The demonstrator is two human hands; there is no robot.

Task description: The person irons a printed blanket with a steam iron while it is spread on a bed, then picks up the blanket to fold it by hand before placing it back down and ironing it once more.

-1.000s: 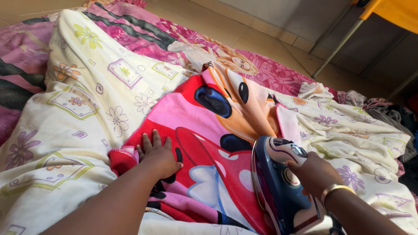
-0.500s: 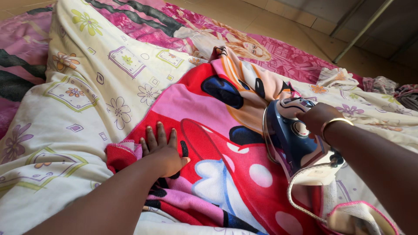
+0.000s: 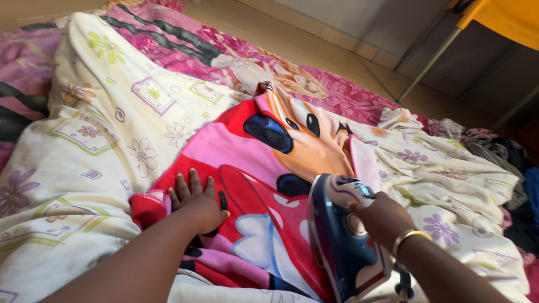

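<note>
Spread across the floor under me is a cream bedsheet [image 3: 95, 146] printed with flowers and little squares, and it serves as my ironing surface. Nearest to me, my right hand [image 3: 382, 219] is wrapped around the handle of a dark blue steam iron [image 3: 342, 241], fingers closed tight on the grip, a gold bangle [image 3: 409, 238] on that wrist. The iron sits tilted on its soleplate edge, at the lower right part of the cartoon towel [image 3: 264, 185]. My left hand [image 3: 196, 205] lies flat on the towel's near left corner, fingers spread wide and pressing the cloth down, holding nothing. That corner of the towel is rolled up a little just beside my fingertips, showing a red and pink hem.

Further out, the towel stretches away from me in red, pink and orange, with a big cartoon face and black eyes near its far end. It lies on top of the cream sheet, which bunches into folds to the right. Beyond both, a pink blanket [image 3: 348, 95] with a printed blonde figure lies against the tiled floor [image 3: 314, 42]. At the far right a heap of mixed clothes [image 3: 499, 151] sits beside the sheet, and metal legs of a yellow chair [image 3: 505, 17] stand on the tiles behind.
</note>
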